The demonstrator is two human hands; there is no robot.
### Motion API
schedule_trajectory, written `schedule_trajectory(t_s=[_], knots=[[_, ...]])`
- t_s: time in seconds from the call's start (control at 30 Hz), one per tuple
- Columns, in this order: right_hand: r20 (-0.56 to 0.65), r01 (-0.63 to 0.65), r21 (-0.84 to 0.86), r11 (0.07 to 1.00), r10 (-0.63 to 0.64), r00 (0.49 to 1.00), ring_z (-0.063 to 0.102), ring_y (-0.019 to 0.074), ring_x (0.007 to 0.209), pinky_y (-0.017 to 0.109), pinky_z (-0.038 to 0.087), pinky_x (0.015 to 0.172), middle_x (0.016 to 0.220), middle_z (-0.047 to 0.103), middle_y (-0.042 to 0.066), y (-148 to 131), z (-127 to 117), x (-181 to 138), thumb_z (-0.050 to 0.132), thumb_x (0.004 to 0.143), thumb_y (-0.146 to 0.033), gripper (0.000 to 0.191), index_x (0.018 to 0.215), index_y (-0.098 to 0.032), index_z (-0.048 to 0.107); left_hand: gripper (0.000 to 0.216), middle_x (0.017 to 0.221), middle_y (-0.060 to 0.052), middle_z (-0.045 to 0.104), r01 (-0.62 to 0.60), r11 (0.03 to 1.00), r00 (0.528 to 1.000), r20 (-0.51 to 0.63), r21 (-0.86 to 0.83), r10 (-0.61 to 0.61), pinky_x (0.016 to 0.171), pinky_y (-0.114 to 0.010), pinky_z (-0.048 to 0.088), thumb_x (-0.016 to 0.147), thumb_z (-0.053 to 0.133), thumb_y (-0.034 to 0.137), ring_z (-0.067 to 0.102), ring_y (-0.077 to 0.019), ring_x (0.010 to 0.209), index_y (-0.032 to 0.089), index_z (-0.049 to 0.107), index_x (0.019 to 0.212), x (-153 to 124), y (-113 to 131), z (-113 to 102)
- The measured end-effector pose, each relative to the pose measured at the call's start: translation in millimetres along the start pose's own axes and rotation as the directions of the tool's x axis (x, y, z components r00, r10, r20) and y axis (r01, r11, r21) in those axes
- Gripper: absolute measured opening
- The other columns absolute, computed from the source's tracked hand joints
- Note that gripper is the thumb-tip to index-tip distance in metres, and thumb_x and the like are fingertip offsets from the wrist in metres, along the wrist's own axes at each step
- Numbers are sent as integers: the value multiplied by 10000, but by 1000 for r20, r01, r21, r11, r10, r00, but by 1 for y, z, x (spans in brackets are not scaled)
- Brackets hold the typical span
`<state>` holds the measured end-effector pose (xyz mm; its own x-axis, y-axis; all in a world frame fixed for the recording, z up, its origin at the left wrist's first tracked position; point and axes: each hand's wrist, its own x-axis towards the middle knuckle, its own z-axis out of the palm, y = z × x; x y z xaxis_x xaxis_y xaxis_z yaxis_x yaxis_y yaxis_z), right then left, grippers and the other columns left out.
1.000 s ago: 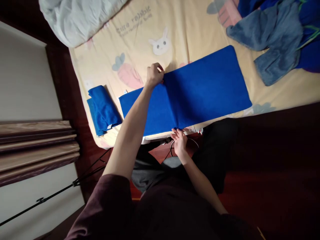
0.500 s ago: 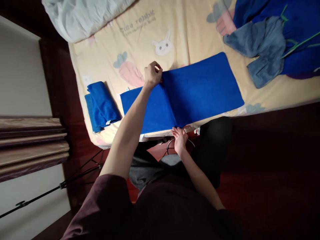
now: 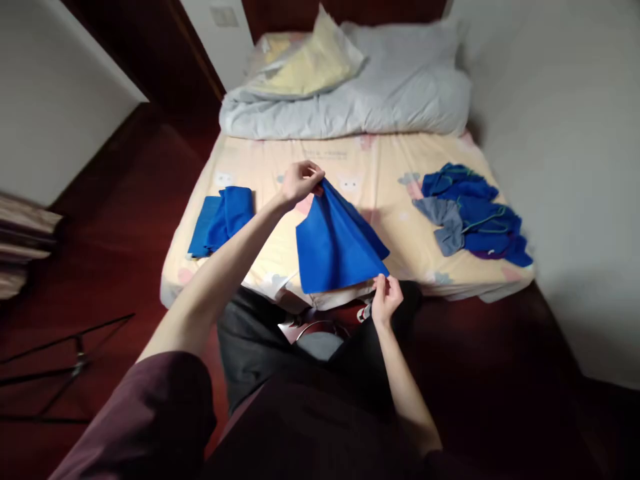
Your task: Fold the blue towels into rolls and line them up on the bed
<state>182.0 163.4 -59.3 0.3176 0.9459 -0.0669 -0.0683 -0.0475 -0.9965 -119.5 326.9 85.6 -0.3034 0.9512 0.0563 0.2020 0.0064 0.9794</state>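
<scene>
A blue towel hangs in a fold between my two hands above the front of the bed. My left hand pinches its raised far end, the fingers closed on the fabric. At the near right corner, my right hand grips the towel between thumb and fingers. The lower edges of the cloth hang close to the sheet; whether they touch it is hard to tell. Left of it lie folded blue towels, stacked and partly overlapping.
On the right of the bed sheet sits a loose heap of blue cloths with a grey-blue cloth. A rolled grey quilt and a yellow pillow lie at the far end. Black stand legs are at lower left.
The towel, lying spread on the bed before, is now lifted at its middle and folded over. My right hand has closed on its corner. My view has tilted up, showing the whole bed.
</scene>
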Motion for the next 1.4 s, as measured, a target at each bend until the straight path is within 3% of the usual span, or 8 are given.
schedule_trajectory(t_s=[0.17, 0.27, 0.4, 0.53, 0.8, 0.93, 1.2, 1.4], knots=[[11, 398, -114, 910, -399, 917, 651, 218, 784, 402, 621, 815, 995, 717, 82, -58, -20, 50, 752, 879, -600, 346, 857, -259, 698, 390, 776, 2, 688, -88, 959, 996, -6, -268, 90, 759, -319, 621, 734, 972, 278, 736, -149, 681, 174, 640, 910, -53, 34, -43], [40, 525, -113, 843, -524, 850, 680, 240, 806, 442, 630, 870, 907, 727, 71, -101, -15, 80, 747, 892, -588, 337, 870, -254, 715, 400, 830, -7, 704, -131, 943, 991, -34, -305, 127, 724, -317, 597, 702, 971, 256, 748, -163, 722, 182, 671, 956, -76, 52, -70], [7, 584, 8, 812, -584, 812, 733, 227, 836, 429, 645, 907, 887, 764, 81, -159, 11, 110, 813, 822, -572, 394, 936, -206, 720, 385, 877, -40, 727, -211, 963, 974, -114, -166, 194, 655, -306, 543, 738, 951, 336, 754, -203, 786, 184, 707, 993, -96, 76, -100], [27, 619, 99, 779, -624, 781, 769, 191, 904, 365, 653, 889, 976, 778, 89, -205, 35, 124, 846, 843, -519, 399, 983, -176, 700, 332, 867, -73, 743, -281, 960, 941, -203, -24, 270, 749, -324, 590, 777, 931, 335, 758, -255, 931, 187, 718, 985, -110, 93, -122], [141, 671, 112, 733, -681, 719, 790, 214, 958, 356, 676, 859, 1004, 784, 100, -246, 50, 109, 904, 850, -503, 394, 980, -163, 753, 339, 910, -74, 727, -308, 949, 904, -289, 71, 315, 764, -284, 588, 837, 892, 359, 764, -262, 994, 147, 731, 1045, -123, 91, -154], [185, 642, 103, 759, -649, 738, 785, 199, 855, 350, 679, 799, 934, 797, 77, -247, 44, 99, 956, 782, -491, 399, 953, -173, 785, 324, 912, -81, 736, -306, 950, 909, -281, 52, 308, 763, -285, 600, 834, 890, 364, 764, -254, 961, 143, 754, 1028, -131, 86, -163], [204, 457, 111, 883, -470, 859, 666, 123, 613, 270, 585, 639, 780, 797, 100, -248, 22, 71, 1007, 609, -171, 295, 848, -127, 839, 274, 872, -85, 750, -187, 982, 956, -224, 19, 187, 790, -328, 609, 836, 893, 367, 751, -255, 946, 151, 816, 985, -145, 67, -173], [257, 358, 36, 933, -355, 899, 642, 137, 529, 300, 590, 570, 703, 766, 89, -248, -8, 54, 1050, 554, -179, 310, 792, -166, 853, 214, 839, -88, 740, -66, 998, 986, -151, -8, 64, 802, -384, 618, 797, 945, 304, 749, -243, 880, 168, 820, 906, -166, 70, -179]])
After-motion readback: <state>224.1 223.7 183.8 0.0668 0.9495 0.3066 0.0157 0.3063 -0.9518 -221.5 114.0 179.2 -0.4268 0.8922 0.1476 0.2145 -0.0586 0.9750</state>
